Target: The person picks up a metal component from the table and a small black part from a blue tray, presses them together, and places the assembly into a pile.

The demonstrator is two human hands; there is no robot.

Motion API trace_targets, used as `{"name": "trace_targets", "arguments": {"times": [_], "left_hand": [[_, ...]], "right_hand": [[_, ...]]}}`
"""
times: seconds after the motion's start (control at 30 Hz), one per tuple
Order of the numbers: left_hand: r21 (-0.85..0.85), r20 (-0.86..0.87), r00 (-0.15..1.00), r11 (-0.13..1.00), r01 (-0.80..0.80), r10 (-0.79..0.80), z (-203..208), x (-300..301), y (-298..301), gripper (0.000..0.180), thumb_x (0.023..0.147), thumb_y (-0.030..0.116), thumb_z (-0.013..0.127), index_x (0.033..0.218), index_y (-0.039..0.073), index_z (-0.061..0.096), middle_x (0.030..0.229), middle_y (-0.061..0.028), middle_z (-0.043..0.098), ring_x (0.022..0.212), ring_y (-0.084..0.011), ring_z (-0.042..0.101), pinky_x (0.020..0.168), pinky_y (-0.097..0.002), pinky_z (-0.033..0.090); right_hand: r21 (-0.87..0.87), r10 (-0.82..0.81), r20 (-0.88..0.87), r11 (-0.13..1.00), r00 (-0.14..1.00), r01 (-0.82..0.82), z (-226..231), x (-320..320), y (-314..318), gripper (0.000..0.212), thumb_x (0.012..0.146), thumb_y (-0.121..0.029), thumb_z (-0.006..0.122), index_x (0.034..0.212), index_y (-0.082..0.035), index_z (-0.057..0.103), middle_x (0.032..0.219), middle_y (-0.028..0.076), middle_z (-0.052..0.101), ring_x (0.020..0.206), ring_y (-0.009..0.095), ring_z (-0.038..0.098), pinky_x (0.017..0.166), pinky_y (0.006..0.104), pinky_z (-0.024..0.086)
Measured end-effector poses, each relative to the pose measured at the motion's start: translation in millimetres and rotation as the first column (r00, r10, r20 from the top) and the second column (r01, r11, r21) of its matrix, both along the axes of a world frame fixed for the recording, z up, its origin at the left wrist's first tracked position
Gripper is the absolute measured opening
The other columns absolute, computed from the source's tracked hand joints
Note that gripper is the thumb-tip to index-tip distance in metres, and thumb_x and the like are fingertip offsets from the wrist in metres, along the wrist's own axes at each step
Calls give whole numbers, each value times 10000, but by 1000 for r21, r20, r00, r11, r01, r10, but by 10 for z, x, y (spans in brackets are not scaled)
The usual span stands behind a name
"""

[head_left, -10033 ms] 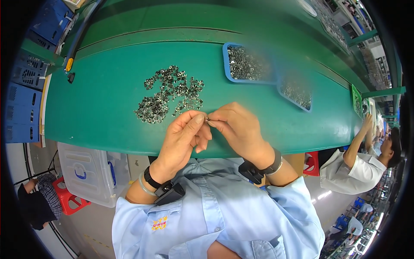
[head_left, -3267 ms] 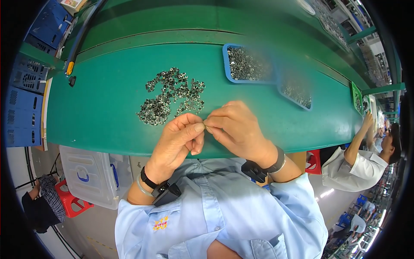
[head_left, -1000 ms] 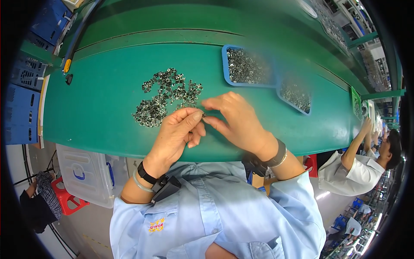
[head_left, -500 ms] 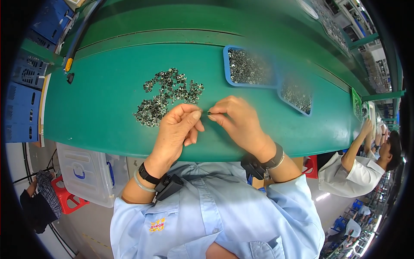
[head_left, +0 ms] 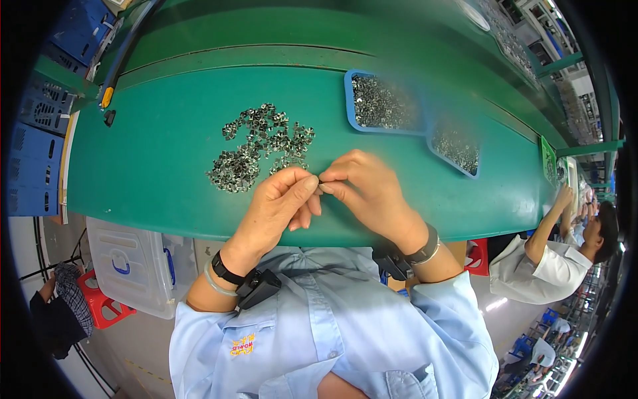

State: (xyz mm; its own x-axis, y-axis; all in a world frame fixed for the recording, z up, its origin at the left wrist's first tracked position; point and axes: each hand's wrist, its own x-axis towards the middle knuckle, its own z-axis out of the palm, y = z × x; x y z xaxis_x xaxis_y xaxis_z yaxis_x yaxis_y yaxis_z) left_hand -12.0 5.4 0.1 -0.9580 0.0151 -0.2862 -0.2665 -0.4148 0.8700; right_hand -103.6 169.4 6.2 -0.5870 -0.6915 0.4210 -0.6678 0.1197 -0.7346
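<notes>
**Two hands meet on one tiny part**

Both hands work at the near edge of the green table (head_left: pixel 153 166). The left hand (head_left: pixel 276 203) and right hand (head_left: pixel 365 189) pinch a small dark part (head_left: pixel 321 180) between their fingertips, just in front of the pile of small metal pieces (head_left: pixel 259 146). The step in hand looks like fitting or checking a single piece; any next move would call for a fine, steady fingertip grip. Behind the right hand sits a blue tray (head_left: pixel 350 100) of similar pieces, with a second tray (head_left: pixel 455 143) beside it. Blue crates (head_left: pixel 33 166) stand at the left. A clear plastic bin (head_left: pixel 126 263) and a red stool (head_left: pixel 100 302) sit below. Another worker in white (head_left: pixel 551 266) bends at the right.
</notes>
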Motion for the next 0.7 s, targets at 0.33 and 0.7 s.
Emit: {"name": "trace_targets", "arguments": {"times": [0.33, 0.7], "left_hand": [[333, 22, 998, 942, 40, -51, -40, 78, -58, 214, 968, 233, 458, 883, 50, 530, 650, -64, 580, 493, -107, 513, 395, -211, 323], [333, 35, 999, 943, -21, 10, -42, 96, -41, 199, 964, 248, 479, 929, 56, 515, 662, -51, 556, 473, -100, 469, 391, -213, 309]], "right_hand": [[-24, -19, 22, 1000, 1000, 19, 81, 160, -112, 196, 740, -3, 704, 905, -41, 605, 827, 92, 607, 730, 215, 597, 623, 296, 484], [14, -57, 87, 998, 995, 56, 42, 173, -151, 141, 760, -33, 688, 875, -45, 607, 805, 75, 602, 710, 225, 592, 590, 308, 479]]}}
